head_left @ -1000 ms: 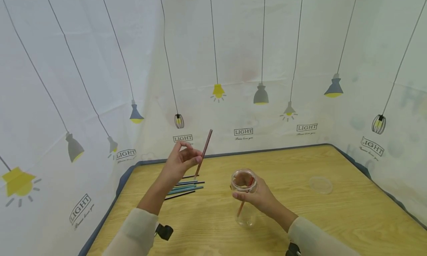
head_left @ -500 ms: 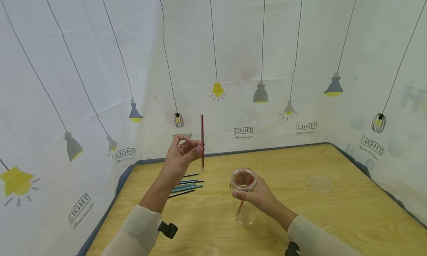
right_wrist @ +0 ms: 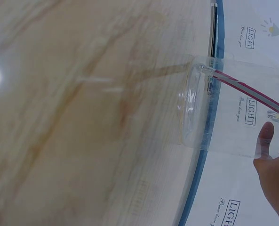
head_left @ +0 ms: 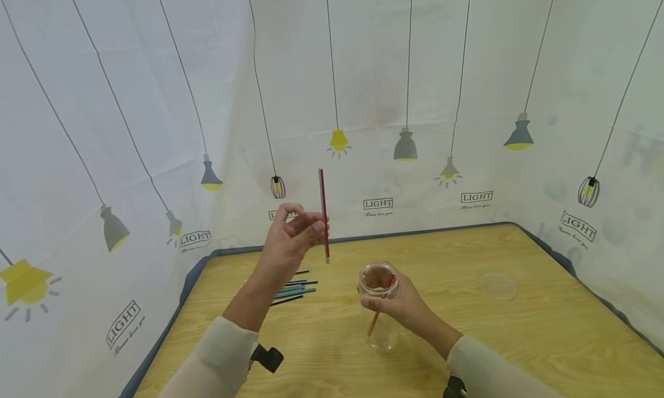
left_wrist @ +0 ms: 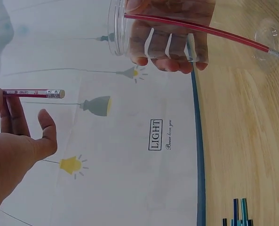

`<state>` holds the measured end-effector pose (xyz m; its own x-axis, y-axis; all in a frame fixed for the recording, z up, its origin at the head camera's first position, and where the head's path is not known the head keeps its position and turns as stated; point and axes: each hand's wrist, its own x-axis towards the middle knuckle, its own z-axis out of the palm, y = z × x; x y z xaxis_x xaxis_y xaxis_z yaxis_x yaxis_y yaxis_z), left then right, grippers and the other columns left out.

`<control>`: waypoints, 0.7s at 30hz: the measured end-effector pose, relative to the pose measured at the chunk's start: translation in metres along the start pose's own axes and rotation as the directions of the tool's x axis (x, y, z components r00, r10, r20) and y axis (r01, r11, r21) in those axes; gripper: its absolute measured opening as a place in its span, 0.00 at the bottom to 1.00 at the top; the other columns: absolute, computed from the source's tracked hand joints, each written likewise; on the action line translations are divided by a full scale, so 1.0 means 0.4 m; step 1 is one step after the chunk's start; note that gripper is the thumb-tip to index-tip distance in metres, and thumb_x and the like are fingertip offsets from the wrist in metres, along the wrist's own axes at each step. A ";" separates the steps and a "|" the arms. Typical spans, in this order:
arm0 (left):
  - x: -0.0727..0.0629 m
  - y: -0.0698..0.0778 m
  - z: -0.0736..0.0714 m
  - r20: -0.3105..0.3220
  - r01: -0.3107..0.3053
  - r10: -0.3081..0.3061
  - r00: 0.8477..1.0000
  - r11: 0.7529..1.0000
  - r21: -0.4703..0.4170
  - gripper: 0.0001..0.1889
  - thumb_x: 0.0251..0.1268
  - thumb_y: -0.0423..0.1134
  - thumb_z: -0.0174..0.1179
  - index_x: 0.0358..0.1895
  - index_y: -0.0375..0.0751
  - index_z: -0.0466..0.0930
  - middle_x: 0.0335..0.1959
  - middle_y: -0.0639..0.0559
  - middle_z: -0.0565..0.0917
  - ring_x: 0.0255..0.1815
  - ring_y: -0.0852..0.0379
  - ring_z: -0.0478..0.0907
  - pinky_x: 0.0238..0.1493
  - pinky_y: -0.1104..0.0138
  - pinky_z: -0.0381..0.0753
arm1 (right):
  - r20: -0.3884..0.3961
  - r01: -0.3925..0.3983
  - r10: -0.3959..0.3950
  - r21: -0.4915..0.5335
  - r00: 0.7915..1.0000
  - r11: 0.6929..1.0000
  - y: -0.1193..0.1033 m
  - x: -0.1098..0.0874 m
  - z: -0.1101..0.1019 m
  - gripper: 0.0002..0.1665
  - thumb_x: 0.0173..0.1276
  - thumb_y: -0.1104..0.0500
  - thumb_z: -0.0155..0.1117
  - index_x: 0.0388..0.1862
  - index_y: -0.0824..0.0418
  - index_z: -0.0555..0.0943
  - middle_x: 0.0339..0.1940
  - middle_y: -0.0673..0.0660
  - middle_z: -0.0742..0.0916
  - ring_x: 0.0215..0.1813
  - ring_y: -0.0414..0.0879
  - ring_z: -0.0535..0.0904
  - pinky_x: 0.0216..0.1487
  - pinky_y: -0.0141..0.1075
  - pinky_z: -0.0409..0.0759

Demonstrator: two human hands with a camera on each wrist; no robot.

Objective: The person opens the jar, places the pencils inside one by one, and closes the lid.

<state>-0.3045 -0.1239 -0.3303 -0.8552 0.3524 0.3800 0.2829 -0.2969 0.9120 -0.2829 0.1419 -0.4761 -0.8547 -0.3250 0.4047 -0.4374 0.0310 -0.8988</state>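
Jar in your right hand is holding one pencil; your left hand is pinching another pencil, darker pencils remaining outside near it

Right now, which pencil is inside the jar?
The red pencil slanting inside the clear jar gripped by the right hand. The other red pencil is pinched outside it by the left hand; the blue and dark ones lie on the table.

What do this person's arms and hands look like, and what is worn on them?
The left hand and right hand are ungloved. Plain cream sleeves end short of the hands, and a small black device shows beside each sleeve.
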 end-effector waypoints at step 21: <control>0.016 0.006 0.073 0.072 0.019 -0.017 0.997 0.999 -0.028 0.17 0.85 0.28 0.58 0.58 0.53 0.64 0.53 0.56 0.91 0.56 0.57 0.89 0.65 0.62 0.88 | 0.016 -0.001 0.001 -0.006 1.000 1.000 -0.004 -0.002 -0.003 0.35 0.70 0.58 0.82 0.72 0.60 0.77 0.60 0.64 0.90 0.59 0.49 0.89 0.61 0.34 0.88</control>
<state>-0.2967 -0.0963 -0.3211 -0.8266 0.4202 0.3744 0.2539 -0.3151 0.9144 -0.2820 0.1432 -0.4746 -0.8507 -0.3401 0.4007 -0.4381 0.0374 -0.8982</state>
